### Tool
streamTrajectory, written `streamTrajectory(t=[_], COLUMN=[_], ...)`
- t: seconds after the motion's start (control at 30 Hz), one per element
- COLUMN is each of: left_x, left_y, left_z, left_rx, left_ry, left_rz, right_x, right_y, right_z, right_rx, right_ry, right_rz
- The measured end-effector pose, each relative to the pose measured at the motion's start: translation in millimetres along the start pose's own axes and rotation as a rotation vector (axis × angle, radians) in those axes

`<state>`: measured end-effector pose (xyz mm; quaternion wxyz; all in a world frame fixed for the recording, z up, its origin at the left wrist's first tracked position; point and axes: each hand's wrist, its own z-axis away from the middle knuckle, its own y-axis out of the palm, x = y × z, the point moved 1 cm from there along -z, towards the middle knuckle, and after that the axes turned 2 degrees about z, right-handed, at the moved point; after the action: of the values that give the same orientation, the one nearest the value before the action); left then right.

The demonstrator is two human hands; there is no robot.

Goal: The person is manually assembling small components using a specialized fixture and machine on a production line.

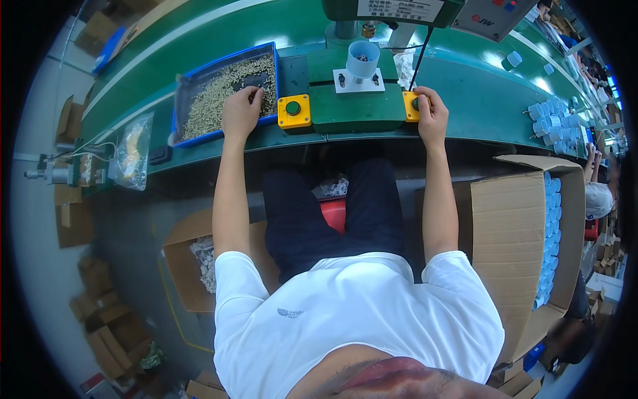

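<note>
My left hand [241, 112] is over the right part of a blue tray [199, 141] full of small brass-coloured metal parts [219, 100]. Its fingers are curled together; whatever they may hold is too small to make out. My right hand [432, 114] is closed over the outer side of a yellow button box [411, 113], its thumb and fingers at the green button. Between the hands, a light blue cup [363, 61] stands upright in the white plate [352, 82] of a green press [355, 110], with small dark bits inside.
A second yellow button box [294, 112] sits left of the press. Several blue cups [555, 123] stand on the right of the bench, and a cardboard box [508, 219] of stacked cups is below. A clear plastic bag [133, 153] hangs at the left edge.
</note>
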<state>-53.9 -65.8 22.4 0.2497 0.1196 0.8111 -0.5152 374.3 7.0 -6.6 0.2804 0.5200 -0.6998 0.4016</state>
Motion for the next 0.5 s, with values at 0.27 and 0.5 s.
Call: streamTrajectory(t=[0.27, 0.5], left_x=[0.7, 6.7], left_y=[0.8, 3.8], left_z=[-1.2, -2.3], left_rx=[-0.009, 0.03], left_ry=[0.002, -0.025], left_rz=[-0.073, -0.046], right_x=[-3.3, -3.5], right_y=[0.3, 0.4], right_z=[-1.0, -0.2], right_rx=[-0.005, -0.01], right_ry=[-0.006, -0.002], right_rz=[0.009, 0.008])
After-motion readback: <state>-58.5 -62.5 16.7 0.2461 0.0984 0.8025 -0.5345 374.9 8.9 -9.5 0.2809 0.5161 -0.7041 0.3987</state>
